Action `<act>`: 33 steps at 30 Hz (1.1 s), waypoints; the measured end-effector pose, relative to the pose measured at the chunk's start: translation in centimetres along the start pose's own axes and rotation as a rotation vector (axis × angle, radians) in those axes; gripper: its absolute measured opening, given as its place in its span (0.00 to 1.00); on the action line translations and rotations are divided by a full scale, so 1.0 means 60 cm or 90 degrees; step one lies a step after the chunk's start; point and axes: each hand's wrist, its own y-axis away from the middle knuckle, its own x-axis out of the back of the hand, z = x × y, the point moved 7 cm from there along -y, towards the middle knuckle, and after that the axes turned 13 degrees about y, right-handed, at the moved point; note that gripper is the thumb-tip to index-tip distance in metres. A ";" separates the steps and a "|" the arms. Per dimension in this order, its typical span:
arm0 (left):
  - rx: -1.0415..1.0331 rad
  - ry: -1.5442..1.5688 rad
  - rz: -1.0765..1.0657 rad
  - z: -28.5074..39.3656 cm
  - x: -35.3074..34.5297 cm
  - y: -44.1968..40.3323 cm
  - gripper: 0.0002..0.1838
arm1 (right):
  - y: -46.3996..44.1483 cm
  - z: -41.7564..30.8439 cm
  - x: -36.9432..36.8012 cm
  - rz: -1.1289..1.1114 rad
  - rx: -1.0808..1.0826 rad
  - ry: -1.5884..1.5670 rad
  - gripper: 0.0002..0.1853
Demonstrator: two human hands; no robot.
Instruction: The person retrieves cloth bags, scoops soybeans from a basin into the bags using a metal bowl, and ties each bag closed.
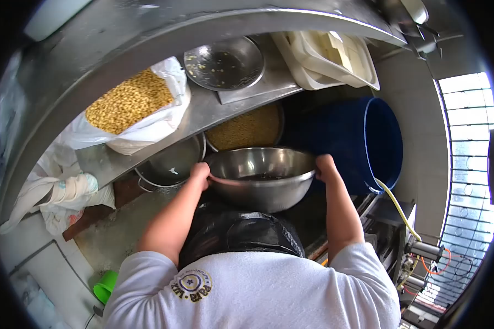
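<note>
Between my two hands is a large stainless steel bowl [269, 193], held in front of my body over a black plastic apron [241, 233]. My left hand [201, 173] is closed on the bowl's left rim, and my right hand [325, 165] grips the opposite rim. Something dark shows at the bottom of the bowl, too unclear to name. Just behind it sits a round container of yellowish grain [247, 130], partly hidden by the bowl. A metal pot [173, 162] stands near my left hand.
On the steel shelf [203, 109] rest an open white sack of yellow kernels [132, 101], a perforated metal colander [223, 63] and white plastic trays [335, 60]. A blue barrel [335, 140] lies at right, beside a yellow hose [398, 205] and machinery. A green container [106, 285] is at lower left.
</note>
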 end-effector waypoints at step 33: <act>-0.053 -0.510 0.123 0.025 0.474 -0.003 0.24 | 0.260 -0.713 -0.238 -0.148 0.200 -0.716 0.22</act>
